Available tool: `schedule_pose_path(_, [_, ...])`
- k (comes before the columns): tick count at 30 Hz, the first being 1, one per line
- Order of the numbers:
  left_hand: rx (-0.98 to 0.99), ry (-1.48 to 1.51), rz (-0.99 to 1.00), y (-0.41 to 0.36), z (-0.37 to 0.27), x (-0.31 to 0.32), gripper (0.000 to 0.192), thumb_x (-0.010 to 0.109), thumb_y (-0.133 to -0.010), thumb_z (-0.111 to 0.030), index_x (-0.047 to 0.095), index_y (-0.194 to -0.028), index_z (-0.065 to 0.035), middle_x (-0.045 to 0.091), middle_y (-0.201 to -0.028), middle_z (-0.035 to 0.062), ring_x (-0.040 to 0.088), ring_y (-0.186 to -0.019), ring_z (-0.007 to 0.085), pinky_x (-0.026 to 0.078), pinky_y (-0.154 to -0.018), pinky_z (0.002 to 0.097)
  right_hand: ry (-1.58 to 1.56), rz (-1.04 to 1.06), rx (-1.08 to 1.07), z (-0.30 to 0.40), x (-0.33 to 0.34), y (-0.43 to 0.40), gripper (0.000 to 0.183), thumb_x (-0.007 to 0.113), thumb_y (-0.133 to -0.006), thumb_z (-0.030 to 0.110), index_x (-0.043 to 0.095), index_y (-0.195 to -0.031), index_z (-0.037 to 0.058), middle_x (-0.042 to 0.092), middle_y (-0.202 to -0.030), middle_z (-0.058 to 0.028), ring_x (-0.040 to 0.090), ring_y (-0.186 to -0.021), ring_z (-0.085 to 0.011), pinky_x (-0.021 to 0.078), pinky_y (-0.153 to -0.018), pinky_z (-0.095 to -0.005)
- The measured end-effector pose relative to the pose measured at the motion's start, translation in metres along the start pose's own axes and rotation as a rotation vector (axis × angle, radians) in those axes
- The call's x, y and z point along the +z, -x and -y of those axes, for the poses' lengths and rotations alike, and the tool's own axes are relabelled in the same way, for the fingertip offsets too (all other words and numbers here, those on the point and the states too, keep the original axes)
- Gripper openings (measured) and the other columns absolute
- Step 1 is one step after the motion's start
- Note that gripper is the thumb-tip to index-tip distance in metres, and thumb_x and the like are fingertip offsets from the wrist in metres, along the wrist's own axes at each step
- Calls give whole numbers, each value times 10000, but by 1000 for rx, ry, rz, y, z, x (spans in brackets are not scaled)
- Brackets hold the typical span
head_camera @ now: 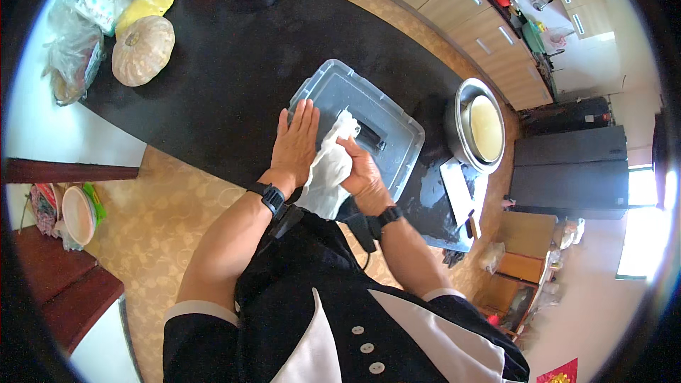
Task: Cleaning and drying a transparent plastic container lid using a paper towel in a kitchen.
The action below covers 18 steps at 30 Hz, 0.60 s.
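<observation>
A clear plastic lid [400,141] with a dark handle [370,132] lies in front of me, apparently on a storage box whose sides are hidden. My left hand [295,141] rests flat along the lid's left edge, its fingers stretched out and nothing in its grasp. Bunched in my right hand [364,173] is a white cloth [327,183], which lies across the lid beside the handle. The cloth's lower end hangs towards my body. Both wrists carry dark bands.
A pumpkin [142,50] and filled plastic bags [80,48] sit at the dark table's [229,64] far left. Right of the lid, a metal basin [458,135] holds a smaller cream-coloured bowl [487,127]. Near it lies a cleaver [456,191] with a wooden handle, on a wet patch.
</observation>
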<state>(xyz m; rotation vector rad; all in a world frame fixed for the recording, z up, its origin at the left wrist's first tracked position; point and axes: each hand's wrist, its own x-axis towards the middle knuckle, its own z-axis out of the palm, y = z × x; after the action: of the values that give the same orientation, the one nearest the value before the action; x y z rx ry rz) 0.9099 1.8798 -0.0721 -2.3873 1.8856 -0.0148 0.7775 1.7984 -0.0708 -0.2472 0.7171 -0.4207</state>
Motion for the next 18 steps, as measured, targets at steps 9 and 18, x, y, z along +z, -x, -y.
schedule_pose_path(9, [66,248,48,0,2,2,785,452,-906,-394,172,-1496,42,110,-1584,208,12,-1489,316,29,-1177,523,10,38,92,11,5,-22,168,558,-907,119,637,-1021,24,693,-970,-97,666,-916,-250,533,-865,-397])
schedule_pose_path(18, [67,208,-56,-9,-8,13,883,474,-867,-473,158,-1490,66,107,-1579,226,2,-1489,324,14,-1166,551,134,127,170,37,-26,-42,100,557,-905,121,594,-925,30,604,-719,-88,606,-527,-231,500,-441,-350])
